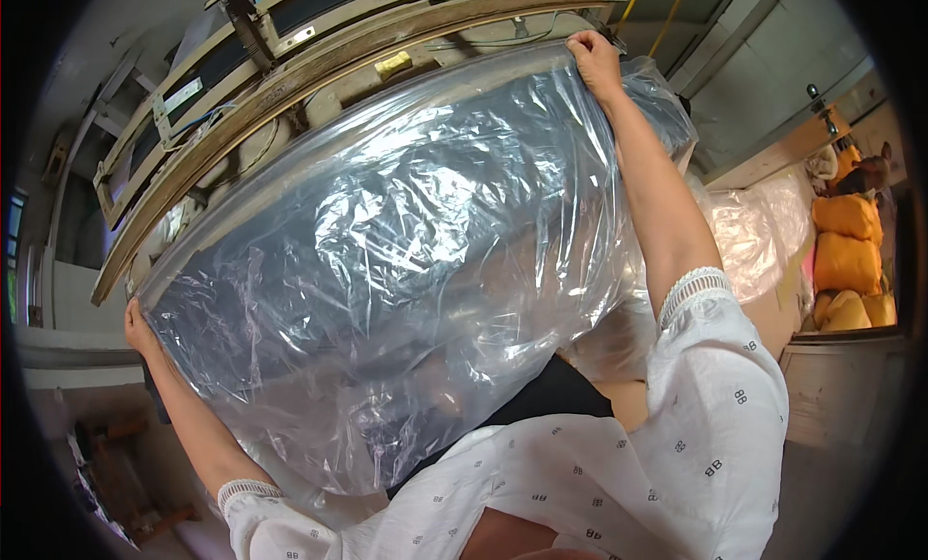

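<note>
A wide sheet of clear plastic film stretches between my hands and hangs down in shiny wrinkles in front of my body. At the far left, my left hand is closed on one corner of its upper edge. My right hand, arm reaching forward, pinches the other end of that edge at the upper right. The edge runs taut along the near side of a long wooden-edged machine frame. Whether the film is a single sheet or a bag, I cannot tell.
A yellow block lies on the machine bed behind the film. More crumpled clear plastic lies to the right. Beyond it, orange bundles sit in a wooden-edged compartment. Yellow cords hang at the upper right. A wooden stand is at lower left.
</note>
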`<control>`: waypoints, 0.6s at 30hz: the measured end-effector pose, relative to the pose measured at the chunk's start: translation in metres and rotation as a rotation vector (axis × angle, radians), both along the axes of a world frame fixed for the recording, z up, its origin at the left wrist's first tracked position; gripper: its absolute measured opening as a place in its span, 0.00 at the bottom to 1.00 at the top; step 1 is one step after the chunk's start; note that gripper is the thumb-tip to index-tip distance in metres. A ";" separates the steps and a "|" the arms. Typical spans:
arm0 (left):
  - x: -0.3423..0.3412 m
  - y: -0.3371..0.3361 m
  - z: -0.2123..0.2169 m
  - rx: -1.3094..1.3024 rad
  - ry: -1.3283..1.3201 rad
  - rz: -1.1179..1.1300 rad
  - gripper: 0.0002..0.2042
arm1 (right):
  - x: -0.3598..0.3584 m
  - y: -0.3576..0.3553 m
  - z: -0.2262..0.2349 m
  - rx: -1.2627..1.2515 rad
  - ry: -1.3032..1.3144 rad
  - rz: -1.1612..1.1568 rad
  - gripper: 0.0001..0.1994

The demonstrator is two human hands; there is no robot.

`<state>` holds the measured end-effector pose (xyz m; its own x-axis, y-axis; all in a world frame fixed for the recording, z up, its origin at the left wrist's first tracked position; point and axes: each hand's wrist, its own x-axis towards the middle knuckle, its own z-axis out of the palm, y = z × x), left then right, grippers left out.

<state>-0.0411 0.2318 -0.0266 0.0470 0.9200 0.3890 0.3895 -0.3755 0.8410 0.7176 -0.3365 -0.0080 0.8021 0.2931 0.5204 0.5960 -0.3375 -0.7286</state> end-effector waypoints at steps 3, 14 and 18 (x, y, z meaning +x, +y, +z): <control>-0.007 0.017 -0.006 -0.026 -0.019 -0.005 0.14 | -0.008 0.008 0.006 -0.046 -0.018 -0.047 0.12; -0.005 0.026 -0.013 0.043 0.139 0.223 0.17 | -0.003 0.008 0.008 -0.081 -0.132 -0.312 0.18; -0.033 0.035 -0.008 -0.115 -0.236 0.174 0.14 | 0.004 0.009 0.010 0.081 -0.038 -0.268 0.19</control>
